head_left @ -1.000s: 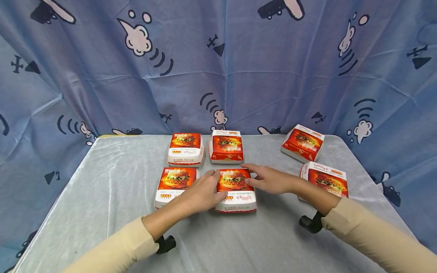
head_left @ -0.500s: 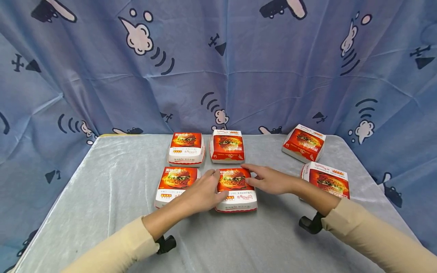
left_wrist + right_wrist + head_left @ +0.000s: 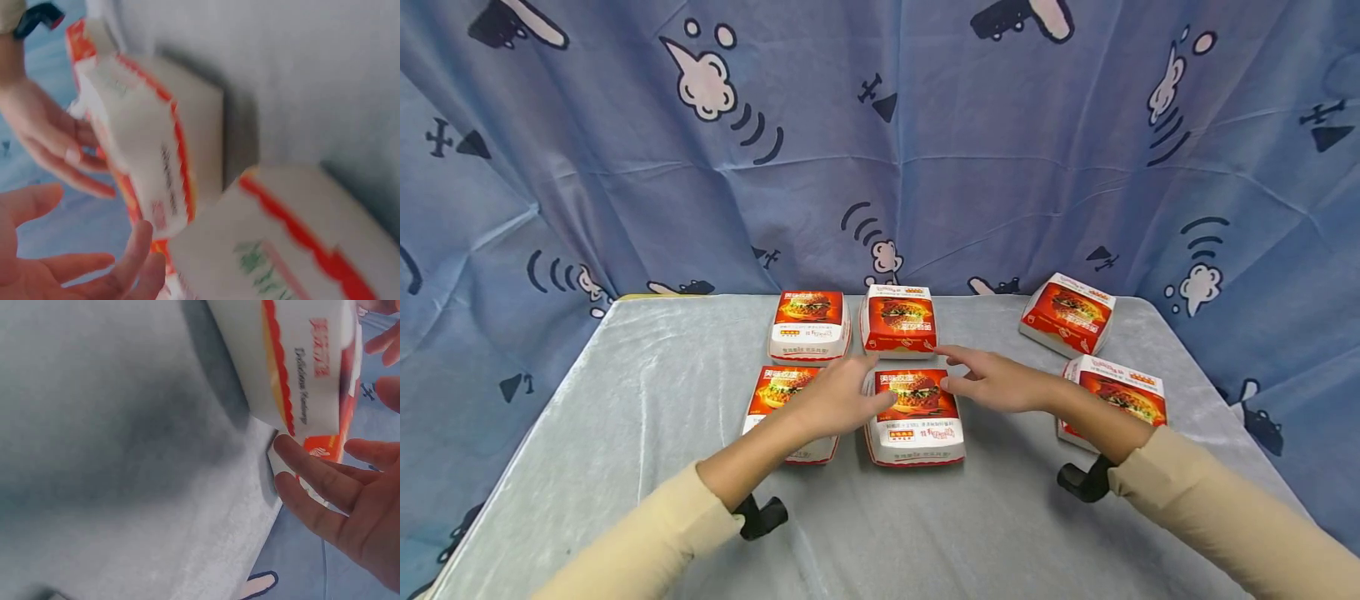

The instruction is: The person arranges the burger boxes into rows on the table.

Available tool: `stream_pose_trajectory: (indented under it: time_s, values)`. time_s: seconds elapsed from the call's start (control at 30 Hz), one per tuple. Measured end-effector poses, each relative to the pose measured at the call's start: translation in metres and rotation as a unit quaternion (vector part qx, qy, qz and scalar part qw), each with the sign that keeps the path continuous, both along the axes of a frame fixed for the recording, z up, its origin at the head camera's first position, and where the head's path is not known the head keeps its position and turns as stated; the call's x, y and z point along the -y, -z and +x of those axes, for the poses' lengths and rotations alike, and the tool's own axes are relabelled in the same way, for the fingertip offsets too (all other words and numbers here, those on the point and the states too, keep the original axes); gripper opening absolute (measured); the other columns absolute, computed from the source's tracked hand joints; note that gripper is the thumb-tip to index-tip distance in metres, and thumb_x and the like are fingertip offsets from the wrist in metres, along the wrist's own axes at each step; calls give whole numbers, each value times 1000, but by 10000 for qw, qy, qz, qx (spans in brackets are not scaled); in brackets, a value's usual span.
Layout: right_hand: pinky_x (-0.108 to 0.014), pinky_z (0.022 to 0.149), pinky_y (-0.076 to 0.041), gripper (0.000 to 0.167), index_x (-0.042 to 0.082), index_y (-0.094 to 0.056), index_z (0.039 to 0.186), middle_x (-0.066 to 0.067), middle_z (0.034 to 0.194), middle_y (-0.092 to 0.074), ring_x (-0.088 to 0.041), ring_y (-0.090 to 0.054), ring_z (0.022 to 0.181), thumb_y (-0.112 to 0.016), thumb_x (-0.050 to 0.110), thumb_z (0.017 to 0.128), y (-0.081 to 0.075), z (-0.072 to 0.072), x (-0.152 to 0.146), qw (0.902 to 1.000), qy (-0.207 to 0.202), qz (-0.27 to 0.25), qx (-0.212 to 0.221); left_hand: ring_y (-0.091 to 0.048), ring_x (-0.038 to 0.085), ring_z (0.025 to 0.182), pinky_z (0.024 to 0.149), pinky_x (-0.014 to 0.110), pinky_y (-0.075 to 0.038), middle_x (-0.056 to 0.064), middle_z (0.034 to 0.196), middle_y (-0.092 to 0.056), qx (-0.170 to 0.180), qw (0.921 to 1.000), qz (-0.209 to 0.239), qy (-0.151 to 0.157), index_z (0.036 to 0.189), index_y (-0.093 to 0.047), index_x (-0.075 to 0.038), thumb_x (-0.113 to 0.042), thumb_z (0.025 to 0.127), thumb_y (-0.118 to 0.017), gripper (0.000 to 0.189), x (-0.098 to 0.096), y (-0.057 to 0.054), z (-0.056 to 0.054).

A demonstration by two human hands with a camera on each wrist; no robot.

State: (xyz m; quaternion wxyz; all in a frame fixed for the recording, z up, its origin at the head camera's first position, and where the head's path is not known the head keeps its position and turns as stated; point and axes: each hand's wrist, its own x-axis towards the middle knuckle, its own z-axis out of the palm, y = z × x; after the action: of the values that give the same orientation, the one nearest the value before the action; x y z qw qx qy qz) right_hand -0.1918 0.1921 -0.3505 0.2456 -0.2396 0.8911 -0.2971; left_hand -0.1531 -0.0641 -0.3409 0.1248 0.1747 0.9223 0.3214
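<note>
In the head view, a red and white burger box lies between my two hands. My left hand hovers at its left back side with fingers straight, partly covering the front left burger box. On the other side, my right hand has its fingers extended near the box's back right corner. Its fingertips overlap the front corner of the back middle burger box. Both hands hold nothing. The right wrist view shows spread fingers of my right hand beside a white box wall.
A back left burger box stands beside the back middle one. Two more burger boxes, one angled at the back right and one partly behind my right forearm, sit on the grey cloth-covered table. A blue patterned curtain hangs behind.
Both hands have moved away from the sides of the front middle box, slightly up and toward the back, uncovering more of its top. The boxes stay where they were.
</note>
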Motion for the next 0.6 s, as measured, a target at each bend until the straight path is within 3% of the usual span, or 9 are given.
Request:
stream_pose_trajectory:
  time_s: [0.07,0.23,0.3,0.33,0.43,0.47,0.53,0.57,0.6]
  values:
    - [-59,101,-43,63,4,-28,156,-29,147,-42,-46,-50,127,-50,32,103,-3,-4,0,10000,68,18,-24,-57,28,114,95,45,-48,15,144,-53,-16,9999,150,-52,148,-43,1,-31,94,-66,67,3,-4,-8]
    - [-58,101,-44,65,3,-26,156,-30,148,-40,-48,-49,128,-49,32,103,-4,-18,4,9997,221,14,-107,-53,30,126,104,46,-44,15,143,-54,-167,9990,329,-262,148,-44,0,-26,94,-67,64,8,-5,-29]
    - [-58,100,-44,65,3,-26,156,-31,149,-39,-48,-48,129,-49,31,102,-3,-24,6,9994,311,7,-142,-62,25,107,99,44,-47,15,121,-66,-226,9985,370,-325,147,-45,0,-25,94,-66,63,9,-3,-38]
    - [-58,101,-44,64,3,-26,156,-31,149,-39,-48,-47,129,-49,30,102,-3,-27,7,9992,353,10,-163,-64,22,90,92,42,-50,14,104,-68,-265,9983,380,-346,147,-45,0,-24,94,-65,62,8,-2,-42]
    - [-59,102,-42,63,2,-27,155,-31,149,-39,-48,-45,131,-49,28,103,-3,-36,10,9986,466,34,-252,-52,18,72,78,38,-47,12,88,-63,-250,9974,493,-463,147,-46,0,-24,94,-63,60,7,1,-52]
    - [-60,103,-42,62,2,-27,155,-31,149,-38,-48,-44,132,-48,27,103,-4,-38,11,9985,481,27,-258,-52,20,72,78,39,-47,15,89,-63,-171,9969,566,-510,148,-45,-1,-24,95,-62,60,7,1,-55]
    - [-60,104,-40,63,0,-26,155,-31,150,-37,-48,-41,134,-48,27,103,-5,-42,12,9986,479,29,-222,-56,23,94,84,39,-45,17,119,-64,-31,9956,690,-625,149,-44,-2,-24,95,-60,60,5,2,-60]
    - [-60,105,-39,63,0,-25,155,-31,150,-37,-48,-39,135,-48,26,103,-5,-44,12,9987,475,37,-196,-54,25,106,89,39,-45,17,135,-58,23,9949,750,-674,149,-43,-2,-23,95,-60,61,4,2,-62]
    - [-61,105,-38,63,-1,-25,155,-31,151,-36,-48,-38,136,-48,27,103,-5,-46,13,9988,467,35,-155,-52,27,116,95,40,-44,17,141,-54,86,9946,768,-698,150,-41,-2,-22,96,-60,61,2,3,-64]
